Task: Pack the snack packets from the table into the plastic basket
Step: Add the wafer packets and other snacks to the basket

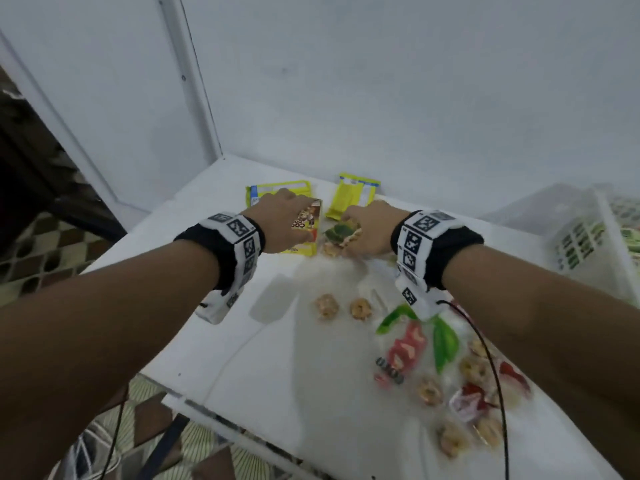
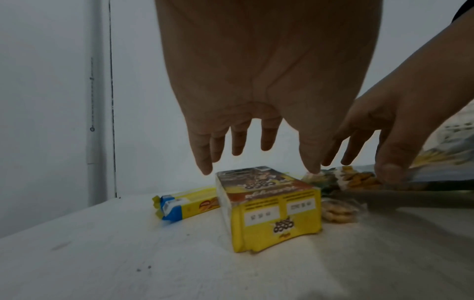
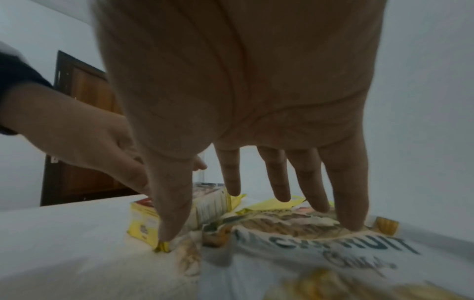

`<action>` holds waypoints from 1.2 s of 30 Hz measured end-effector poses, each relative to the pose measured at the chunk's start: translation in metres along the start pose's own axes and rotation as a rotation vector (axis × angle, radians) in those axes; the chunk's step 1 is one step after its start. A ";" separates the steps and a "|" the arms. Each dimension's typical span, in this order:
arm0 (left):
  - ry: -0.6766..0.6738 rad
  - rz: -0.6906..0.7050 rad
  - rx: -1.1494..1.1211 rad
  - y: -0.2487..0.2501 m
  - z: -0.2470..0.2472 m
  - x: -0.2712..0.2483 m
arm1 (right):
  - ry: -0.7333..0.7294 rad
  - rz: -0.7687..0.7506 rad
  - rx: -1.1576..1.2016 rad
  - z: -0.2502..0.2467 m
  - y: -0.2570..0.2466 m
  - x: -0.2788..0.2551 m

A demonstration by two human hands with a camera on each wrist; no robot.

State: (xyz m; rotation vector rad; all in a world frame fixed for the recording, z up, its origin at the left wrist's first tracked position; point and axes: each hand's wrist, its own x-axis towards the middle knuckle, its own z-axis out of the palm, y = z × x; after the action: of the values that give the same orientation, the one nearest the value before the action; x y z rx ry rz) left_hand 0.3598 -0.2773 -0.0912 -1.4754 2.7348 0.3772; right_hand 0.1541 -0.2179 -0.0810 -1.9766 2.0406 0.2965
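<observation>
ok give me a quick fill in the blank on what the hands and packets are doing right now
1. The left hand reaches with spread fingers over the yellow ____ box.
2. The right hand has its fingertips on the ____ chips bag.
3. The basket stands at the table's ____ edge.
4. Neither hand has yet ____ a packet off the table.

Missing words: cereal; fruit; right; lifted
</observation>
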 end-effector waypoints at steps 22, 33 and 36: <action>-0.197 0.265 0.138 -0.035 0.005 0.023 | -0.132 0.186 0.073 0.020 -0.035 0.033; -0.241 0.418 0.088 -0.056 0.001 0.011 | -0.125 0.174 0.096 0.029 -0.038 0.015; -0.225 0.350 -0.106 -0.056 -0.010 0.025 | -0.170 0.174 0.091 0.024 -0.035 0.019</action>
State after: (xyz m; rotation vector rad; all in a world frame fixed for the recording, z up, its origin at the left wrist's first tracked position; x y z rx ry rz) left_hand 0.3928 -0.3293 -0.0962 -0.8958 2.8149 0.6593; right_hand 0.1896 -0.2289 -0.1077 -1.6643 2.0804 0.3869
